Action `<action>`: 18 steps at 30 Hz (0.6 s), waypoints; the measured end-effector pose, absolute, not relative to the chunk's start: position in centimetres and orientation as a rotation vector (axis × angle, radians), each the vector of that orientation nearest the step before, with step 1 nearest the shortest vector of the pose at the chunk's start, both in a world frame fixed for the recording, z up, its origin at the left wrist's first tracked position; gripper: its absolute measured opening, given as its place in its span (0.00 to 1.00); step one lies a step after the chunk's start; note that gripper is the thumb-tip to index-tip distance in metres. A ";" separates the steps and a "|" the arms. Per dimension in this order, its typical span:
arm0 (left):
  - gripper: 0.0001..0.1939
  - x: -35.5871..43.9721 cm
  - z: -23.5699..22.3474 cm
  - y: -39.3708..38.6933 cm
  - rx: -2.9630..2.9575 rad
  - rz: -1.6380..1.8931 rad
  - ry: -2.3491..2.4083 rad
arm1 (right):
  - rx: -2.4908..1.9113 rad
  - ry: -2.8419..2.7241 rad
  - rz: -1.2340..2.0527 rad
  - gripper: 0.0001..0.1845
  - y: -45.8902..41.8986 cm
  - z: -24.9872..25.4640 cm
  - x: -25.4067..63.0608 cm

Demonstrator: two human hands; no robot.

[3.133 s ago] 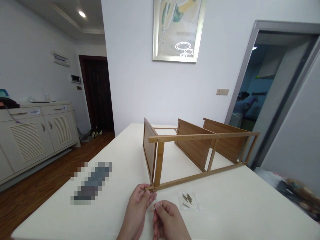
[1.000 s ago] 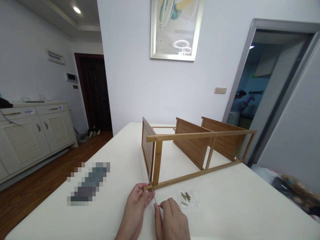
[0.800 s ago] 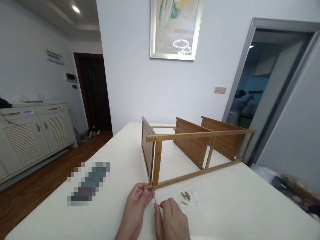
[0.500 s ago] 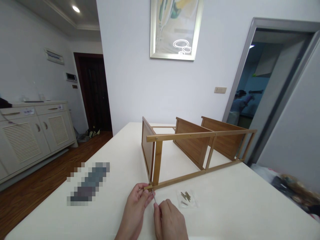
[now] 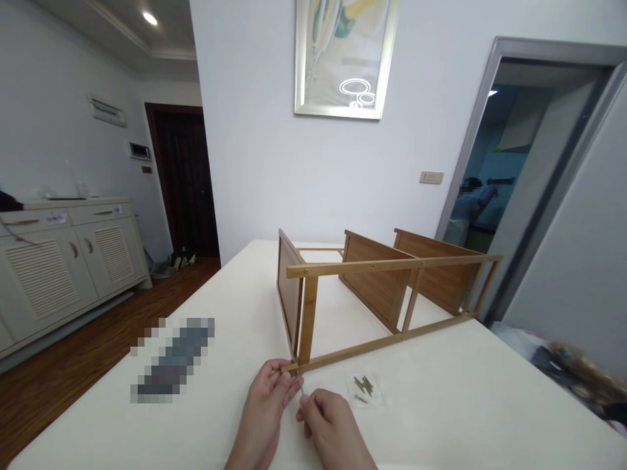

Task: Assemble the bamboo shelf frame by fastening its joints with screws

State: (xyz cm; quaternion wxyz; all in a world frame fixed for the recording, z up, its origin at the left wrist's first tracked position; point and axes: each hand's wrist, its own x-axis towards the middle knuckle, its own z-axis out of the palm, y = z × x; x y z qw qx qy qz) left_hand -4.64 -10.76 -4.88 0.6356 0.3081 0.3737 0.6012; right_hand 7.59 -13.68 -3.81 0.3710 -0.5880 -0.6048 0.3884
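Note:
A bamboo shelf frame [image 5: 377, 287] lies on its side on the white table [image 5: 465, 405]. My left hand [image 5: 267, 408] pinches the frame's near bottom corner, fingers closed on the wood. My right hand [image 5: 330, 427] is closed on a thin metal hex key [image 5: 300, 386], whose tip points into that same corner. A small clear bag of screws [image 5: 365, 386] lies on the table just right of my right hand.
A blurred dark object [image 5: 172, 359] lies on the table to the left. White cabinets [image 5: 63, 261] stand along the left wall. A doorway [image 5: 494, 196] at right shows another person in the far room. A dark bag [image 5: 578, 375] sits past the table's right edge.
My right hand has turned the hex key at the corner, its fingers shifting slightly left and up. The left hand and the frame stay put.

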 end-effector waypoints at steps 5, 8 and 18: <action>0.23 -4.7 -5.0 -10.7 0.710 1.379 0.856 | -1.448 -1.303 1.432 0.16 -13.6 -3.6 7.4; 0.23 -4.7 -5.2 -10.7 0.718 1.375 0.854 | -1.379 -1.219 1.549 0.16 -13.7 -3.5 7.4; 0.24 -4.6 -4.8 -10.7 0.703 1.375 0.853 | -1.403 -1.315 1.356 0.20 -13.8 -4.6 6.9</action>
